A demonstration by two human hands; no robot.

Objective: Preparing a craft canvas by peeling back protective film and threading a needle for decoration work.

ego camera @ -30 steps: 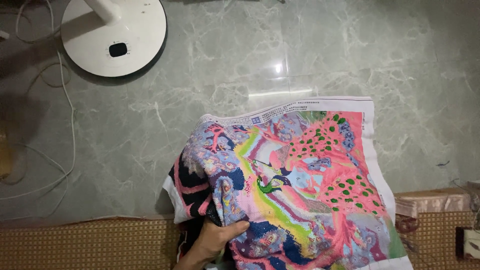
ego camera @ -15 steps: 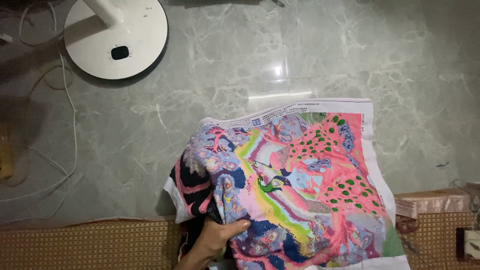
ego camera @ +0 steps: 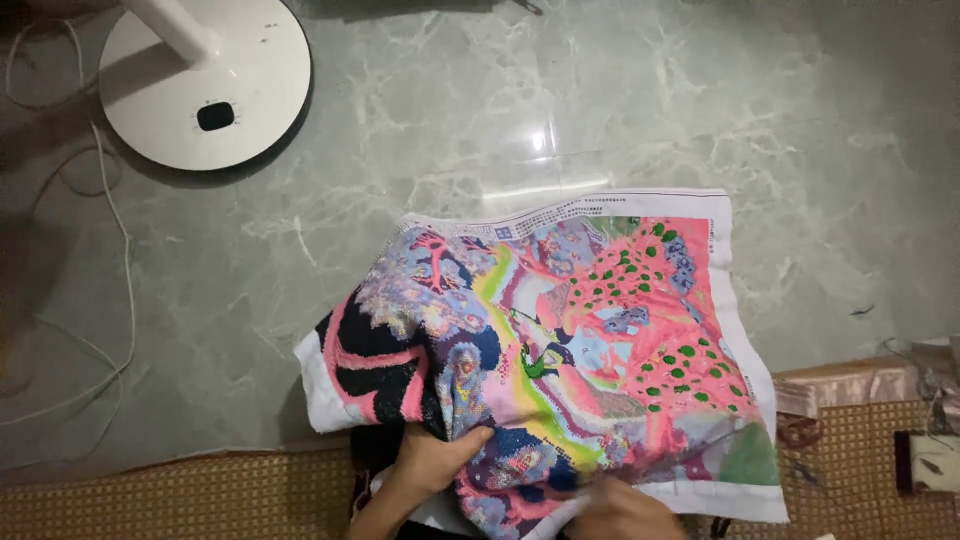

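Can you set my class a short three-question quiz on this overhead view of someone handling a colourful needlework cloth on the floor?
1. True or false: the left hand grips a bunched fold of the embroidered cloth.
2. What round white thing stands at the top left?
3. Where is the woven mat? A) along the bottom edge B) under the fan base C) on top of the cloth

Key
1. True.
2. The fan base.
3. A.

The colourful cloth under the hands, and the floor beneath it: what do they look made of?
The colourful cloth looks like woven canvas with a printed or stitched picture: white border, soft folds where the left hand grips it. The floor looks like polished grey-green stone or marble-look tile: pale veins and a bright glare.
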